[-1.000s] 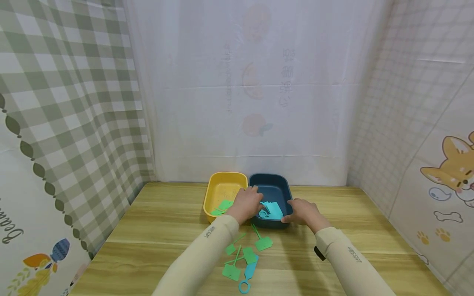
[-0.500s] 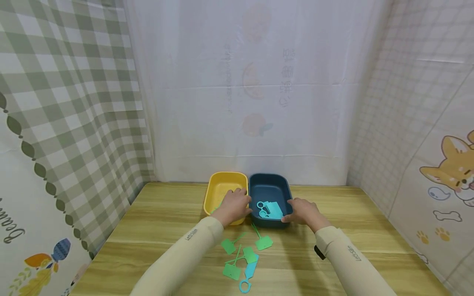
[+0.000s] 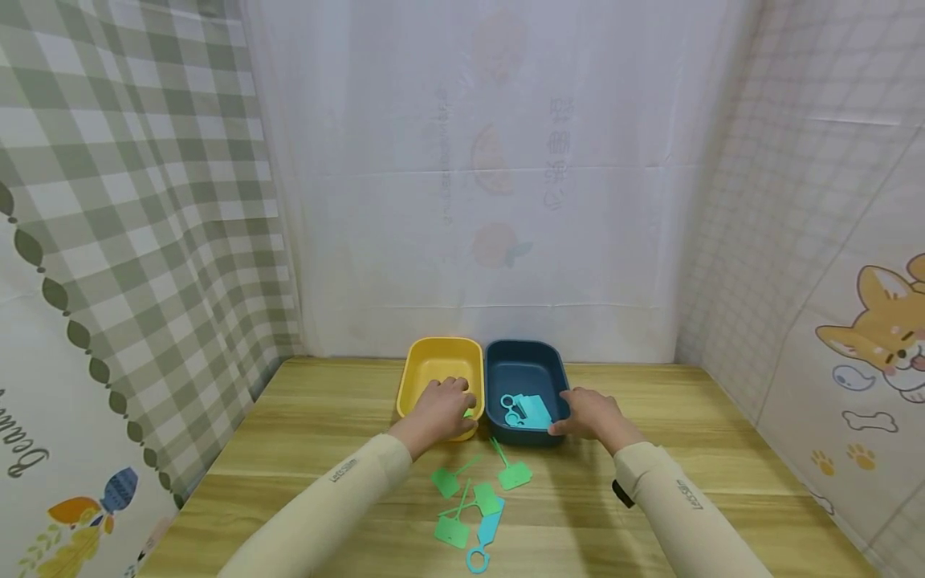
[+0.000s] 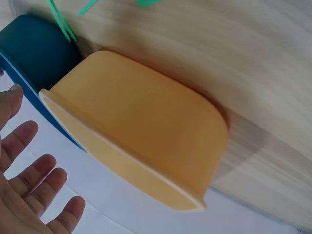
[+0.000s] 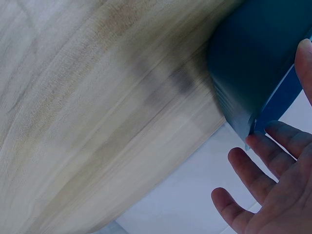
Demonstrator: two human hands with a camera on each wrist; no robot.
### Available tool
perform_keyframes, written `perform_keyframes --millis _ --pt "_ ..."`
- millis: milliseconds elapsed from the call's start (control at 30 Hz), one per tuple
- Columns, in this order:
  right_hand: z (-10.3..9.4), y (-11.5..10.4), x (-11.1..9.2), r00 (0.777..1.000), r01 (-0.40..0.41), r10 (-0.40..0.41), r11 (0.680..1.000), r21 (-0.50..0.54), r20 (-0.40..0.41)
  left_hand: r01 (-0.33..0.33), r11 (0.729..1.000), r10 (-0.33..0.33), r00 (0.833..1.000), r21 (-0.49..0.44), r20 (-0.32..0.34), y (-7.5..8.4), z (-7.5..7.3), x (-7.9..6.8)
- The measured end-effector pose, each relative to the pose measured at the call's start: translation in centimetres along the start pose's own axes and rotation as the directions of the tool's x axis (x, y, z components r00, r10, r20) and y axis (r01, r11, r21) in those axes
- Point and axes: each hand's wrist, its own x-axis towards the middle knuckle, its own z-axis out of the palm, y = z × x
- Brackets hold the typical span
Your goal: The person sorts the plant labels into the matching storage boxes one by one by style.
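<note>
My left hand [image 3: 438,411] hovers over the front part of the yellow bin [image 3: 442,347], its fingers spread and holding nothing; the left wrist view shows the bare palm side. A bit of green [image 3: 468,413] shows past the fingers, while the hand hides most of the bin's front. Beside it stands the dark blue bin [image 3: 522,373], with several light blue tags [image 3: 535,411] lying in its front half, some with ring ends. My right hand [image 3: 594,414] rests at that bin's right front corner, loosely extended fingers [image 5: 263,146] at the rim, holding no tag.
In front of the bins, several green tags with thin tails [image 3: 515,475] are scattered on the wooden table [image 3: 325,449]. One blue ring-ended tag [image 3: 490,526] lies nearest me, partly under a green one. A white curtain [image 3: 390,241] hangs right behind the bins.
My left hand has moved left from over the blue bin to over the yellow one, uncovering the blue tags. The right hand stays at the blue bin's corner.
</note>
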Motion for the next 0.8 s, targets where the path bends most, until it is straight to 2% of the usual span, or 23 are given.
perform_keyframes --millis 400,800 --pt "-0.1 0.0 -0.1 1.000 -0.006 0.006 1.000 0.005 0.004 -0.046 0.999 0.046 0.999 -0.015 -0.007 -0.8 0.1 -2.4" --pt "0.0 0.0 -0.1 1.000 0.001 -0.001 1.000 0.005 -0.006 -0.109 0.994 0.107 0.992 -0.019 -0.068 -1.3 0.9 -5.4"
